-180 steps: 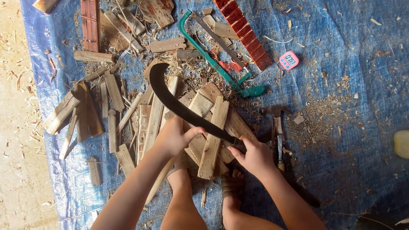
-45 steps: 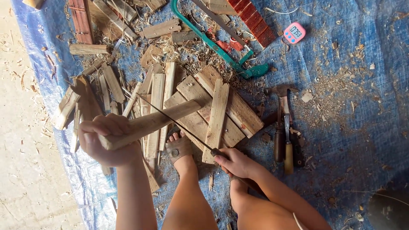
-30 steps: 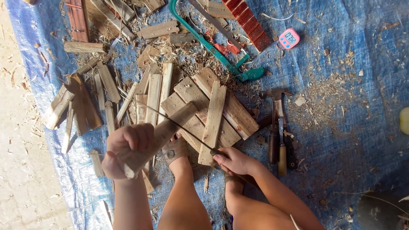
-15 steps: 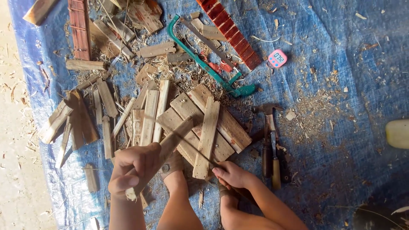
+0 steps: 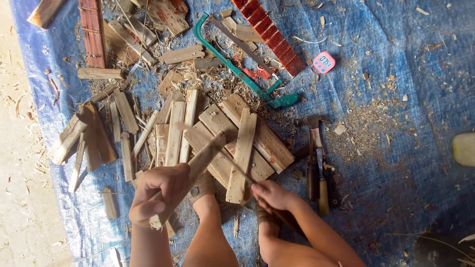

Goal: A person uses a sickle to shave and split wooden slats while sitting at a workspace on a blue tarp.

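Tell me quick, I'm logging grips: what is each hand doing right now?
Left hand: closed around a wooden stick.
Right hand: closed on the handle of a thin blade.

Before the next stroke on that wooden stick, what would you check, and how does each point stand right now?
1. Left hand wrapped firmly around the wooden stick: ok.
2. Right hand closed on the blade handle: ok.
3. Blade meets the stick: cannot tell, too thin and blurred.
4. Bare foot away from the blade's path: not ok, it sits right under the stick.
5. Hammer and chisels out of the way: ok, they lie on the blue tarp beside the right arm.
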